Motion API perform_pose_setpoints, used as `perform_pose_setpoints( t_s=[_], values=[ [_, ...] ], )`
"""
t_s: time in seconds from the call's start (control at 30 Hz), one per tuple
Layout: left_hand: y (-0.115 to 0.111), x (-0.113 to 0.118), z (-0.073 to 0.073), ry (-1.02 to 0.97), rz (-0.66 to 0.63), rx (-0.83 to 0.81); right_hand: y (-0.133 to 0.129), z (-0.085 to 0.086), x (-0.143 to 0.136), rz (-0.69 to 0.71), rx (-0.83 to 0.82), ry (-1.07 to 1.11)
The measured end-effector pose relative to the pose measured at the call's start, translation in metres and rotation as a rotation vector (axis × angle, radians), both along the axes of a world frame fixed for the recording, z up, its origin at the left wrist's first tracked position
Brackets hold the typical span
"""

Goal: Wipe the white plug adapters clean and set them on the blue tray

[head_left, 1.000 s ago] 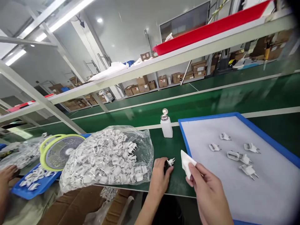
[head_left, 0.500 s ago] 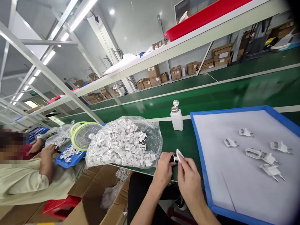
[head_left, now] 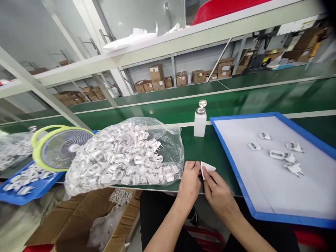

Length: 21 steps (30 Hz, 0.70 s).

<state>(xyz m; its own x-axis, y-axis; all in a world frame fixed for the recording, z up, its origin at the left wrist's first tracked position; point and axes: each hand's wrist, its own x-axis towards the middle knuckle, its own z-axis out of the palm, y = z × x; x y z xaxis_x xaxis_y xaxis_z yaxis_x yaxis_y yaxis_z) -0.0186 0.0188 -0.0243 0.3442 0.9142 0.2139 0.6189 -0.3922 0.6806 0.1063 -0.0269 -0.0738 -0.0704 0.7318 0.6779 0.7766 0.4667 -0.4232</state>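
Observation:
At the bench's near edge, my right hand pinches a folded white cloth. My left hand is closed right beside it, its fingertips touching or nearly touching the cloth; what they hold is hidden. To the left lies a clear plastic bag full of white plug parts. A white bottle with a metal cap stands upright beyond my hands. On the right, a blue-rimmed tray with a white lining carries several white plug parts.
A green-rimmed fan and a blue tray of white parts are at the left. Below the bench edge is an open cardboard box. A shelf beam crosses above the green bench.
The view has swung left and down, and the person at the left is mostly out of frame. The cloth now spreads wider between my hands, and the dark-and-white piece at my left fingertips is hidden.

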Motion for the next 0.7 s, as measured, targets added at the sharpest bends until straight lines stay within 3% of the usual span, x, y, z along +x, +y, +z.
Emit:
perform_pose_setpoints(
  t_s=[0.2, 0.33, 0.53, 0.7],
  values=[
    [0.001, -0.003, -0.014, -0.052, -0.051, -0.047, -0.003, 0.006, -0.002, -0.146, -0.016, -0.007],
    [-0.001, -0.005, -0.013, -0.057, -0.085, -0.053, -0.001, 0.014, -0.002, -0.218, -0.037, 0.017],
    [-0.004, -0.008, -0.009, -0.032, -0.095, -0.024, -0.005, 0.012, 0.0, -0.048, -0.057, -0.033],
    [-0.006, -0.007, -0.017, -0.047, -0.098, 0.024, -0.002, 0.011, 0.008, -0.043, -0.048, 0.007]
  ],
)
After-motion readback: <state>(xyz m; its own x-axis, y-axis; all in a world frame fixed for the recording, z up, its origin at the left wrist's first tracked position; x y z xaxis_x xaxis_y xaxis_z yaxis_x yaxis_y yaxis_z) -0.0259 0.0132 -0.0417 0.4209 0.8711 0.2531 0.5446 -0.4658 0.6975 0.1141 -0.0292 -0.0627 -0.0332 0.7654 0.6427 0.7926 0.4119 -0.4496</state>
